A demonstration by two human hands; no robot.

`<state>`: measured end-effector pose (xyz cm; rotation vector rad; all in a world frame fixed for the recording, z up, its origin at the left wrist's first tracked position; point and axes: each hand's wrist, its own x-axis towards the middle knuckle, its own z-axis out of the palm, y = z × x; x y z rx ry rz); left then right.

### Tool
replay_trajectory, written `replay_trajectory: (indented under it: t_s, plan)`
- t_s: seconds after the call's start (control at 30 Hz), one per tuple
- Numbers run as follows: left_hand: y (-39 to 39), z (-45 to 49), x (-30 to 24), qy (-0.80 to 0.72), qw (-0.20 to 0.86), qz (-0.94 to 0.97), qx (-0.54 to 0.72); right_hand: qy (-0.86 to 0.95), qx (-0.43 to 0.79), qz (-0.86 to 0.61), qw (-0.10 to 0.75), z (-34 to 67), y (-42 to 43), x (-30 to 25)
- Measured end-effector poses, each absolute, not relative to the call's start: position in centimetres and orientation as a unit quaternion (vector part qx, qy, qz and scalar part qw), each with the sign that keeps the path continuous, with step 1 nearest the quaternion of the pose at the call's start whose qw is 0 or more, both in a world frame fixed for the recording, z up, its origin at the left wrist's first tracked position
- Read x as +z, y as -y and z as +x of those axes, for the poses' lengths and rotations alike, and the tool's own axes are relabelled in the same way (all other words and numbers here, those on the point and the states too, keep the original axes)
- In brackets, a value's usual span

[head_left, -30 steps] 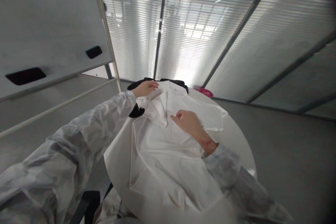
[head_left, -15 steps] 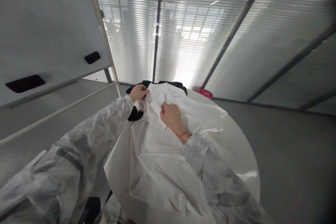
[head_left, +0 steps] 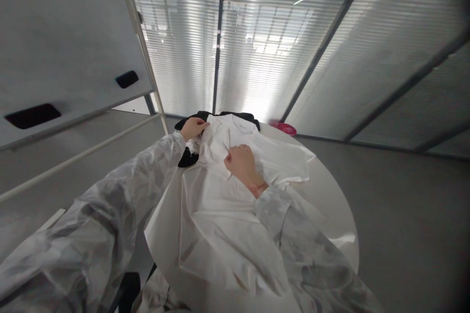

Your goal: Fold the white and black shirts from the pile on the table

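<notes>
A white T-shirt (head_left: pixel 220 215) lies spread on a round white table (head_left: pixel 326 195), collar at the far end. My left hand (head_left: pixel 193 128) is closed on the shirt's far left shoulder edge. My right hand (head_left: pixel 240 162) is closed in a pinch on a fold of the left sleeve near the shirt's chest. Both arms wear pale grey patterned sleeves. A black garment (head_left: pixel 188 157) shows under the shirt at the far left of the table.
A whiteboard on a stand (head_left: pixel 66 58) leans at the left. Glass walls with blinds (head_left: pixel 293 49) run behind the table. A pink object (head_left: pixel 283 128) sits at the table's far edge. Grey floor surrounds the table.
My right hand moved from lying flat on the chest to pinching the sleeve fold farther left. My left hand curled shut on the shoulder edge.
</notes>
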<state>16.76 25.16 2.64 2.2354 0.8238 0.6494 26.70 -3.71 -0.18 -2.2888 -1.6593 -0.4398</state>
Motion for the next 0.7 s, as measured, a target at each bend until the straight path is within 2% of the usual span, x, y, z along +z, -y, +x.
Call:
replay_trajectory:
  t_s: [0.2, 0.4, 0.47, 0.63, 0.7]
  plan:
    - [-25.0, 17.1, 2.7, -0.324, 0.313, 0.856, 0.255, 0.533, -0.168, -0.802, 0.213, 27.6, 5.2, 0.9]
    - [-24.5, 17.2, 2.5, -0.332, 0.302, 0.851, 0.272, 0.621, -0.161, -0.758, 0.117, 24.3, 4.1, -0.4]
    - [-24.5, 17.1, 2.5, -0.337, 0.294, 0.851, 0.276, 0.616, -0.140, -0.767, 0.109, 24.6, 4.0, -0.6]
    - [-24.8, 16.8, 2.7, -0.330, 0.290, 0.855, 0.274, 0.501, -0.081, -0.839, 0.195, 28.9, 5.6, 0.3]
    - [-24.7, 16.8, 2.8, -0.329, 0.285, 0.857, 0.276, 0.441, -0.060, -0.872, 0.204, 30.8, 6.7, 0.8]
